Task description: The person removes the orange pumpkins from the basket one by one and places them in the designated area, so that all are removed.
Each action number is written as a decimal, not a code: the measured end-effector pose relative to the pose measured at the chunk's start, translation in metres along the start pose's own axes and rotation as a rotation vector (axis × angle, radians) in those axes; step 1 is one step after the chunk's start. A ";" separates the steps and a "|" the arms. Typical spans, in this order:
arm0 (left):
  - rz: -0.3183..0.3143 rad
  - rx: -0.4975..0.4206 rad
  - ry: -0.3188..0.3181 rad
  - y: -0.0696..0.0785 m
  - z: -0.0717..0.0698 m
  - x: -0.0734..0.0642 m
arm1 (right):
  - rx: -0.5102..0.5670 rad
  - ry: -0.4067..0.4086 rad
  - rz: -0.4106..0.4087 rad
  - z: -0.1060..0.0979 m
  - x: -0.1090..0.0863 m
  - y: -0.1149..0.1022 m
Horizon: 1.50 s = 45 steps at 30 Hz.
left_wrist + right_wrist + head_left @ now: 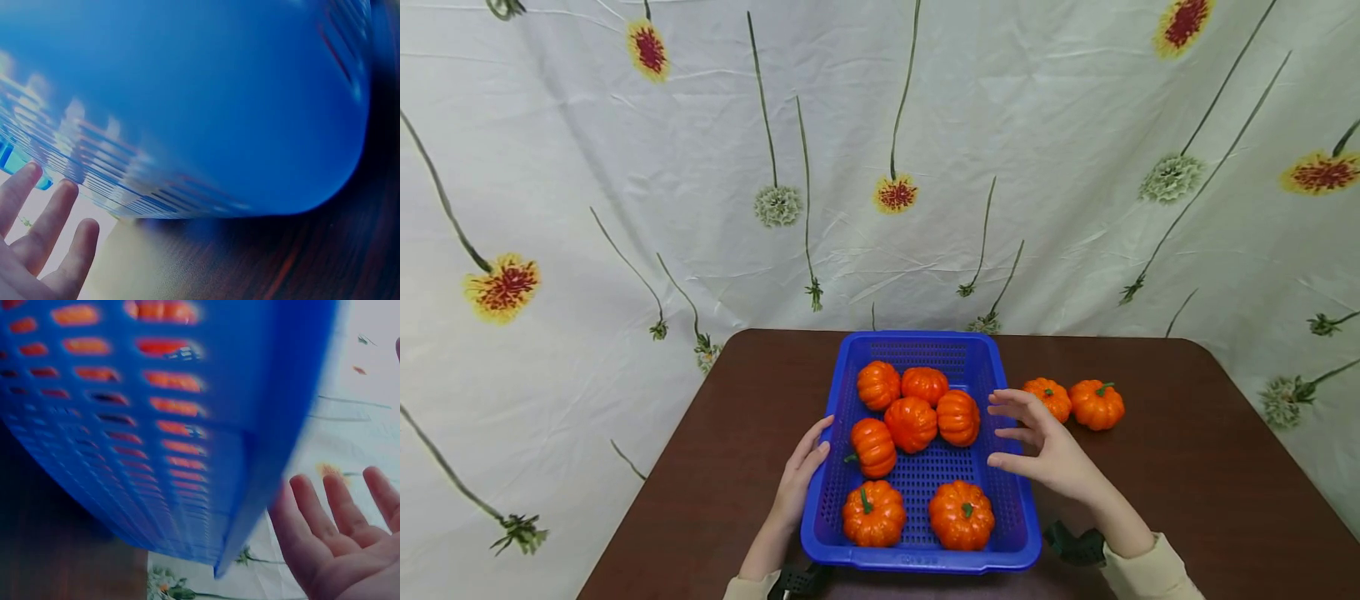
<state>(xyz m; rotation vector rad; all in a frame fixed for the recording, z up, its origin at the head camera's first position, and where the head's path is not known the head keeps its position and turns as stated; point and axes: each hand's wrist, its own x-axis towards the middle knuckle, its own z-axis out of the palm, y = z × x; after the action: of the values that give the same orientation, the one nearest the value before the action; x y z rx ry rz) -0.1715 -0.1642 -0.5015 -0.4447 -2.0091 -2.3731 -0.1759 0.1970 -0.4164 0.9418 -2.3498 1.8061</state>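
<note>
A blue plastic basket [925, 562] with slotted sides holds several small orange pumpkins [912, 424], some bearing short green stems. At its left rim is my left hand [797, 479], fingertips and thumb against the edge. Its fingers [53, 215] look fairly straight beside the slotted wall in the left wrist view. Just off the right rim hovers my right hand [1048, 446], fingers spread and slightly bent, with nothing in it. In the right wrist view, orange shows through the slots of the basket wall [219, 381], and the palm faces that side.
Two more orange pumpkins [1097, 405] lie on the dark brown table [1187, 467], right of the basket and beyond the right hand. A white cloth with printed flowers [850, 250] hangs behind the table's far edge. Dark bands [1075, 546] sit at both wrists.
</note>
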 end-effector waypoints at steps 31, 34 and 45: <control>0.030 0.010 -0.020 0.002 0.001 -0.001 | -0.153 -0.409 0.067 0.037 0.003 0.002; 0.033 0.012 -0.028 0.001 0.001 -0.001 | -0.240 -0.450 0.035 0.036 0.005 0.002; -0.008 0.007 0.012 0.000 0.000 0.000 | -0.348 -0.556 0.011 0.036 0.011 -0.001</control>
<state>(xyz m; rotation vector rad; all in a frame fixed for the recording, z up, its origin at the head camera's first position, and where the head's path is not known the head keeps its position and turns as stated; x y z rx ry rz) -0.1713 -0.1638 -0.5017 -0.4227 -2.0170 -2.3669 -0.1726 0.1601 -0.4226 1.5185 -2.8412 1.1711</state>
